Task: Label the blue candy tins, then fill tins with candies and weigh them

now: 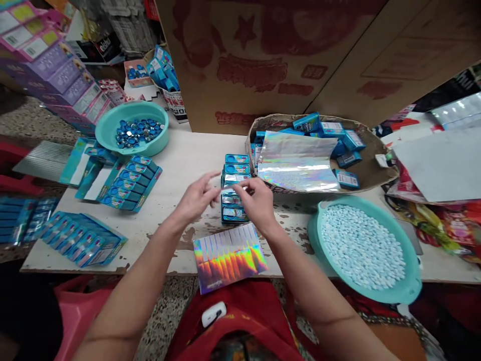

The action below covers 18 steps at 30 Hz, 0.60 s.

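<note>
One table (180,160) is stretching before you, with one carton (248,75) standing behind. One cardboard tray (370,173) is holding loose blue boxes (332,129), partly hidden under one silvery sheet (298,155). Two basins are sitting out: the right basin (314,228) is holding pale pellets (361,245), the left basin (154,148) blue gems (137,133). One rainbow sheet (229,258) is lying nearest you. One box row (232,200), about six boxes, is standing beneath your two hands. Your right hand (259,200) is pinching one pale strip (227,190); whether your left hand (196,198) is gripping it, I cannot tell.
</note>
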### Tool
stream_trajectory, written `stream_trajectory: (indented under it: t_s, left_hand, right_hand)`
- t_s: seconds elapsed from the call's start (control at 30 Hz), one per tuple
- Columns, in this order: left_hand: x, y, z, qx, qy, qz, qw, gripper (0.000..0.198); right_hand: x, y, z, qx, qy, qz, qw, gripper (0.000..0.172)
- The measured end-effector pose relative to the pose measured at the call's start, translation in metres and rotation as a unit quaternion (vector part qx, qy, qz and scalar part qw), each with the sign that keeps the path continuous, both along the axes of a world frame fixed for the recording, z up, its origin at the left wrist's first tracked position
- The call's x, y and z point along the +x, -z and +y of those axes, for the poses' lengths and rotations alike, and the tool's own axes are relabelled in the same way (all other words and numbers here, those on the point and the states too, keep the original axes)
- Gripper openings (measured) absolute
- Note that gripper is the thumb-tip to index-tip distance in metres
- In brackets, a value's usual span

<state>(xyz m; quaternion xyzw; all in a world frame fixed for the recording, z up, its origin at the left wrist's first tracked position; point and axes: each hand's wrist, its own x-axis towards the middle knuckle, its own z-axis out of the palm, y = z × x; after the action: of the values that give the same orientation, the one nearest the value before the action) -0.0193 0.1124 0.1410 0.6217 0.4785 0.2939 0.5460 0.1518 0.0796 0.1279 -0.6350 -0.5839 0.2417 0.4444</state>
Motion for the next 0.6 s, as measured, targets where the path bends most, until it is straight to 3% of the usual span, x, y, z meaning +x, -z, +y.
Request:
stream_trajectory:
  t_s: [0.13,0.27,0.4,0.5,0.6]
  left_hand:
    - [0.016,0.014,0.062,0.067,-0.013,0.031,0.997,0.03]
    - [0.03,0.046,0.087,-0.006,-0.021,-0.01,1.0,0.021]
    - [0.042,0.073,0.086,-0.066,-0.039,0.016,0.997,0.02]
    - [0.038,0.088,0.076,-0.043,-0.067,0.103,0.992,0.022]
    - [0.007,0.103,0.045,0.012,-0.085,0.183,0.979,0.029]
  right_hand:
    - [0.012,0.016,0.062,-0.008,0.067,-0.044,0.997,0.017]
    - [0.017,0.039,0.088,-0.05,0.125,-0.038,0.99,0.015]
    - [0.018,0.052,0.091,-0.102,0.165,0.012,0.981,0.034]
    - [0.024,0.049,0.091,-0.092,0.145,0.008,0.985,0.017]
    - [0.033,0.037,0.075,-0.045,0.105,0.014,0.993,0.011]
